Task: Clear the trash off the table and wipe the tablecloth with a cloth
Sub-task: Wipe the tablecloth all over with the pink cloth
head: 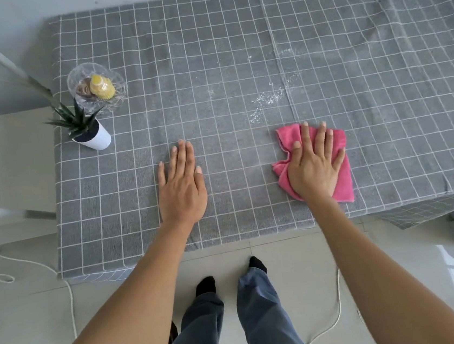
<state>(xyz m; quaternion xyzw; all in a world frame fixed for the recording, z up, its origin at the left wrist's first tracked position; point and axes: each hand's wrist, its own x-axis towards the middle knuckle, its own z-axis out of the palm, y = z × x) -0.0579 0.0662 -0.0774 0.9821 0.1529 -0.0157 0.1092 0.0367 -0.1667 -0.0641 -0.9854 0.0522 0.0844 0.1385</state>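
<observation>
Wiping step in hand. Right hand (314, 167) flat, fingers spread, pressing pink cloth (339, 164) onto tablecloth (206, 47) near front edge. Left hand (181, 187) flat, holding nothing. White powder (267, 100) at 11 o'clock from cloth; next, likely push toward it.

The right hand (314, 167) lies flat over the middle of the pink cloth (342, 184), hiding that part. In the glass bowl (96, 86) at far left, the brownish thing behind the yellow bottle (101, 86) is too blurred to tell. The tablecloth (235, 57) runs off the right edge.
</observation>
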